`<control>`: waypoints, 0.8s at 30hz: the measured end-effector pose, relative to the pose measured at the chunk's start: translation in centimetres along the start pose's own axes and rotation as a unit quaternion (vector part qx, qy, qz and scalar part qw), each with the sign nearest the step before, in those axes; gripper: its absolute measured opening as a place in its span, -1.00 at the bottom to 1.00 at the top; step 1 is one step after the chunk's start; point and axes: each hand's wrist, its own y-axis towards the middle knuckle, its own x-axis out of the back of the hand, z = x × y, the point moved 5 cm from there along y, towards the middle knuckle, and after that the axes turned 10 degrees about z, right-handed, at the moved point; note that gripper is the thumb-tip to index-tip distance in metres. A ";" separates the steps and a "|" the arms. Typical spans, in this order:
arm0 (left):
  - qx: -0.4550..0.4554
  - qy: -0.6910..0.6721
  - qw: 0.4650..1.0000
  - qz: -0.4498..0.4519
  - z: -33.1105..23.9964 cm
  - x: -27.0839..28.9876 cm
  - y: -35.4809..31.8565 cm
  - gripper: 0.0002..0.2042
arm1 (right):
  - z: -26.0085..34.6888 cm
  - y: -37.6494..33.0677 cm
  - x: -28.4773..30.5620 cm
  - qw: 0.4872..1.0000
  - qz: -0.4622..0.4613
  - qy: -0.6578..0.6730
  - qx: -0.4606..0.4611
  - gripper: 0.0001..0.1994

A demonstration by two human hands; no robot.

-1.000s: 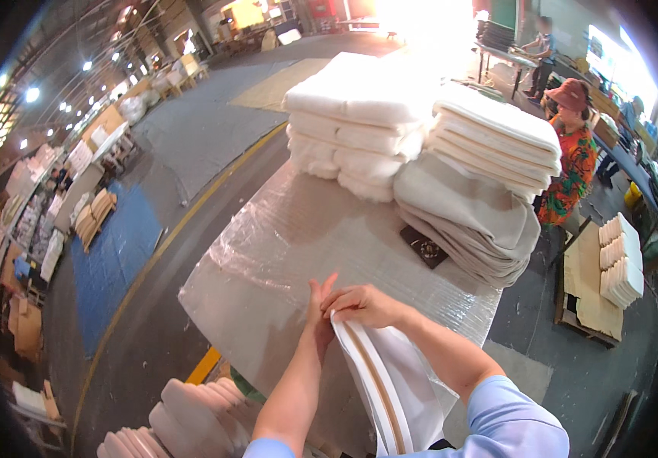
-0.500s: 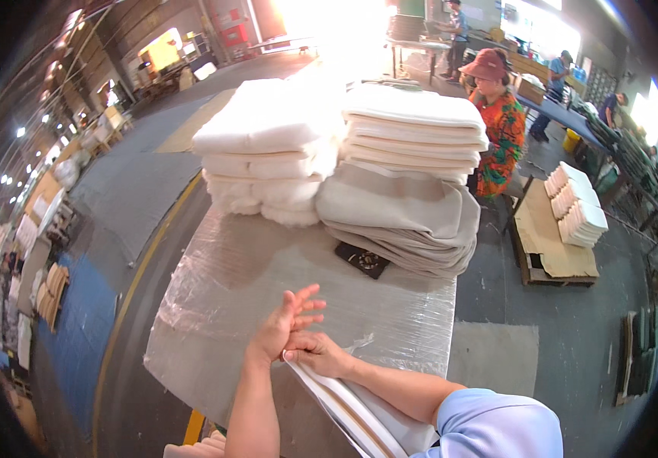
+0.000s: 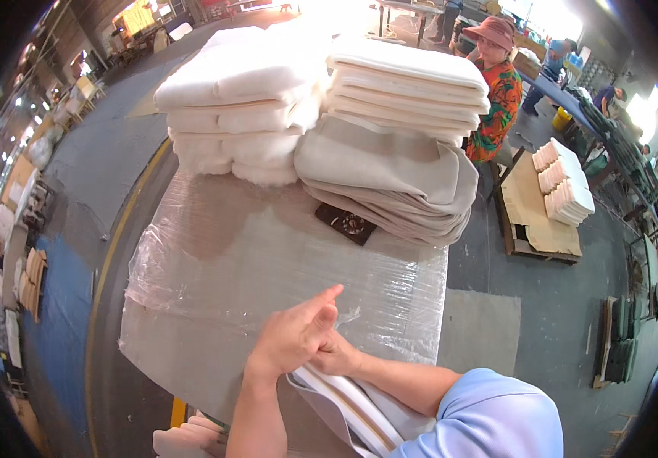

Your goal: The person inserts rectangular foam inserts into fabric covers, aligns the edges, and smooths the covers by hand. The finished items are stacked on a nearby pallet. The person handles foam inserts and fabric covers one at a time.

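Observation:
A long cushion [image 3: 353, 403] with white edges, a tan strip along its side and grey fabric about it stands against my body at the table's near edge. My right hand [image 3: 333, 356] is closed on its upper end, the fingertips partly hidden behind my left hand. Over that same end lies my left hand [image 3: 289, 338], its fingers stretched out toward the far right and the thumb raised; it touches the right hand. Beyond them, a pile of grey fabric covers [image 3: 390, 179] rests on the plastic-wrapped table [image 3: 268, 267], with a dark printed card [image 3: 346, 222] at its front edge.
Fluffy white padding [image 3: 230, 99] and folded white sheets [image 3: 409, 84] are stacked at the table's far side. A person in a patterned top [image 3: 501, 107] is behind them. To the right, a pallet [image 3: 531, 206] carries white foam pieces [image 3: 566, 179]. Pinkish pieces [image 3: 191, 437] show at lower left.
My left hand has turned from spread fingers to fingers held together, pointing right across the right hand. The view has tipped downward, and the person behind the stacks has raised their head.

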 end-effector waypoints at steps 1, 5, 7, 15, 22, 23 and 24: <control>-0.005 0.021 1.000 0.001 -0.6 0.0 0.2 -0.12 | 0.2 -0.1 -0.2 0.999 -0.013 -0.019 0.026 -0.91; -0.062 -0.132 0.976 -0.161 1.9 1.0 -0.4 -0.28 | 1.2 1.0 0.2 0.998 0.018 -0.063 0.021 -0.88; -0.141 -0.240 0.896 -0.345 4.3 1.6 -1.8 -0.36 | 2.1 1.9 0.3 0.999 0.027 -0.035 0.032 -0.81; -0.081 -0.431 0.846 -0.303 10.1 -2.3 -2.4 -0.43 | 2.0 1.6 0.0 0.999 0.003 -0.020 0.026 -0.81; -0.123 -0.465 0.811 -0.334 10.6 -3.5 -3.2 -0.37 | 1.6 2.1 -0.7 0.999 0.017 -0.033 0.002 -0.82; -0.126 -0.478 0.816 -0.301 10.7 -3.7 -3.0 -0.35 | 1.3 2.2 -0.6 0.999 0.006 -0.049 -0.016 -0.82; -0.128 -0.490 0.816 -0.278 11.3 -3.8 -3.4 -0.34 | 1.3 2.3 -0.8 0.998 0.003 -0.059 -0.035 -0.82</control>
